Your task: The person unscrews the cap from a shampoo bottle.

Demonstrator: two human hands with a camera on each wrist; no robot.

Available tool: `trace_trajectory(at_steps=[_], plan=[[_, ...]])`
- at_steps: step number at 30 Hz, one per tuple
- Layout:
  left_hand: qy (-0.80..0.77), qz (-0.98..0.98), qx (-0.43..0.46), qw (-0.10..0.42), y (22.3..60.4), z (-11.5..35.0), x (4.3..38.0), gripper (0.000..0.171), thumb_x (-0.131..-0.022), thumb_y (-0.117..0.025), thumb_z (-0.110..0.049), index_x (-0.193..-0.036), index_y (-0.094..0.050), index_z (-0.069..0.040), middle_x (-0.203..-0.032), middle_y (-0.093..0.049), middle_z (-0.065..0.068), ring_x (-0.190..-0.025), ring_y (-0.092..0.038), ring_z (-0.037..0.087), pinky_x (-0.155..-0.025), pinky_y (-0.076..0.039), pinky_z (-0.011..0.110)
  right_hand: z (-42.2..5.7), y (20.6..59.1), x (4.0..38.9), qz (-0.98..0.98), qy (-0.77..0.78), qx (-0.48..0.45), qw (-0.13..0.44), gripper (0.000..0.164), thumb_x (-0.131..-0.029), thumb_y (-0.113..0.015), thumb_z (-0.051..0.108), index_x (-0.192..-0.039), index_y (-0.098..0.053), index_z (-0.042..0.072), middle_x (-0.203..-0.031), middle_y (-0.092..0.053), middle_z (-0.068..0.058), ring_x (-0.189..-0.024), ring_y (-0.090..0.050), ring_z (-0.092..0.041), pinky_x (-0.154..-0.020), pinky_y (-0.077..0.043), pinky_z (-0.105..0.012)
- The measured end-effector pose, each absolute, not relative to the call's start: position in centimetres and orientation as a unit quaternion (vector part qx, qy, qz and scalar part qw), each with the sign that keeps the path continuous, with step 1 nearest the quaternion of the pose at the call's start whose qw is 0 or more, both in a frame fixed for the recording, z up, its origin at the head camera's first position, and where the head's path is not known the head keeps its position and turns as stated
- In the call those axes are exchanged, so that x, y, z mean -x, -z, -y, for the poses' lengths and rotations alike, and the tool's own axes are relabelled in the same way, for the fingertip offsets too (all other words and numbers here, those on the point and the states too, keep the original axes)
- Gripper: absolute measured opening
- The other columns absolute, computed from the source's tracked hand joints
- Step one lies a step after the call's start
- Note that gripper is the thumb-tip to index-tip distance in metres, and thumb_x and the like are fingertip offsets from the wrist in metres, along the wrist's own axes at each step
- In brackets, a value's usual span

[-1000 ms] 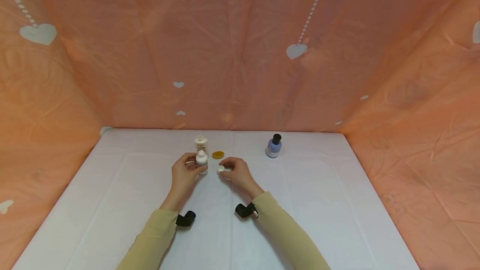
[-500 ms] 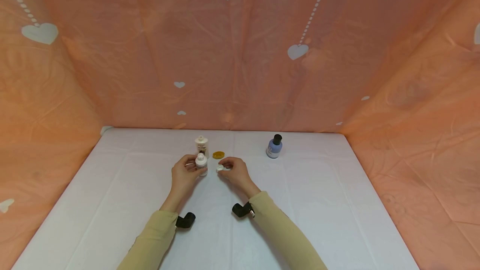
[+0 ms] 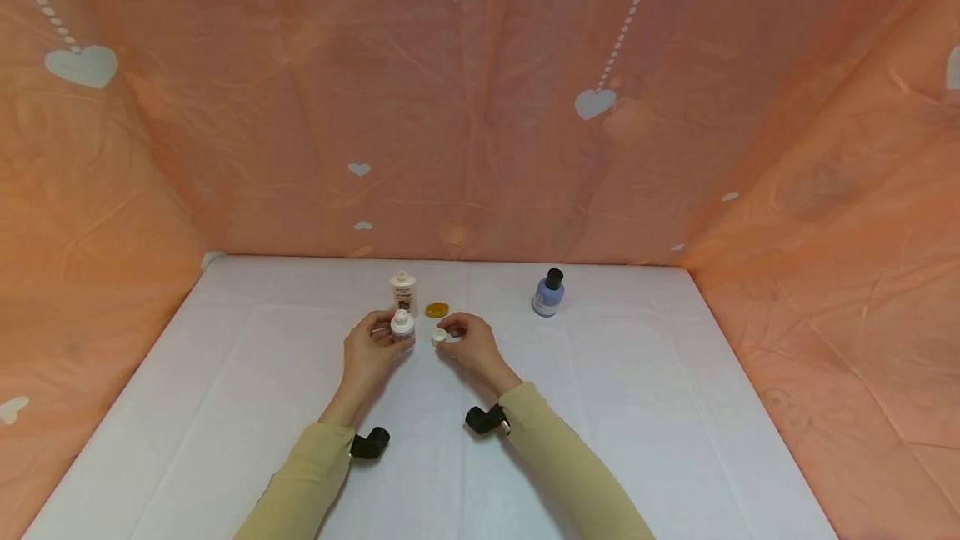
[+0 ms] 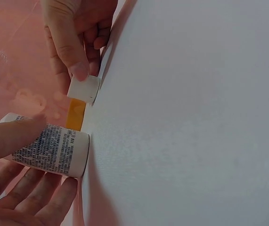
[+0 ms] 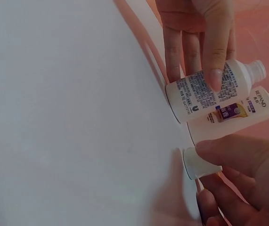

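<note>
My left hand (image 3: 364,357) grips a small white bottle (image 3: 402,325) with printed text, thumb on one side and fingers on the other. The bottle's neck is bare and its nozzle points up, as the right wrist view shows. Just to the right, my right hand (image 3: 477,350) pinches a white cap (image 5: 201,165) between thumb and fingers, low over the table. Cap and bottle stand a short gap apart. Behind the held bottle stands a second white bottle (image 3: 403,292), also without a cap, with a purple and gold label (image 5: 233,112). A yellow cap (image 3: 437,309) lies beside it.
A blue-violet bottle (image 3: 548,297) with a black cap stands at the back right of the white-covered table (image 3: 645,407). Orange sheeting (image 3: 465,107) with white hearts hangs behind and at both sides.
The held bottle has sunk slightly, with its top tipping a little towards me. My right hand with the white cap has shifted slightly left. The other bottles have stayed put.
</note>
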State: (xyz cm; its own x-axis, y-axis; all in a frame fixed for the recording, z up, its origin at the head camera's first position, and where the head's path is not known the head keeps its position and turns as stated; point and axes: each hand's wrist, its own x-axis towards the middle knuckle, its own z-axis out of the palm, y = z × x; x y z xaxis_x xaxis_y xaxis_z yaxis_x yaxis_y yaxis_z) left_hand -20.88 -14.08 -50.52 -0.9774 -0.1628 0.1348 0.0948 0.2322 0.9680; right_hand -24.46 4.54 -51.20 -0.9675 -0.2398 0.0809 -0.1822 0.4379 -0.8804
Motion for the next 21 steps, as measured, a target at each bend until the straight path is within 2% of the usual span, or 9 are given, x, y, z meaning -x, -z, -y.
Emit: trace_trajectory(at_steps=[7,13,17,21], plan=[[0.608,0.788,-0.030,0.093,50.6,14.3,20.3,0.053,-0.071,-0.082,0.003,-0.119,-0.058,0.004,-0.117,-0.060,0.025,-0.105,-0.061,0.035,-0.085,-0.053,0.036,-5.4,51.1,24.4,-0.819,0.555,0.140,0.046,0.040,-0.076,-0.078,-0.001,-0.113,-0.062,-0.003,-0.101,-0.068,-0.011,-0.094,-0.063,-0.022,-0.084,-0.051,-0.031],[0.587,0.803,-0.037,0.098,50.5,14.9,19.1,0.051,-0.071,-0.083,-0.001,-0.116,-0.059,0.003,-0.110,-0.064,0.023,-0.103,-0.062,0.035,-0.086,-0.053,0.039,-6.6,50.7,24.4,-0.793,0.590,0.130,0.074,0.043,-0.078,-0.076,-0.002,-0.117,-0.060,-0.004,-0.108,-0.066,-0.013,-0.103,-0.061,-0.026,-0.089,-0.050,-0.034],[0.589,0.804,-0.039,0.078,50.3,15.4,18.2,0.053,-0.073,-0.083,-0.003,-0.119,-0.058,0.002,-0.113,-0.063,0.022,-0.104,-0.061,0.035,-0.088,-0.052,0.037,-7.5,50.2,24.1,-0.784,0.599,0.135,0.093,0.043,-0.081,-0.074,0.000,-0.121,-0.057,-0.006,-0.115,-0.063,-0.018,-0.110,-0.059,-0.031,-0.094,-0.048,-0.036],[0.603,0.795,-0.040,0.051,49.9,15.4,17.1,0.053,-0.073,-0.083,-0.006,-0.120,-0.059,0.000,-0.116,-0.063,0.019,-0.105,-0.061,0.032,-0.086,-0.052,0.031,-8.6,48.0,22.8,-0.778,0.601,0.143,0.115,0.044,-0.084,-0.071,0.000,-0.124,-0.053,-0.009,-0.121,-0.057,-0.026,-0.114,-0.055,-0.040,-0.095,-0.048,-0.039]])
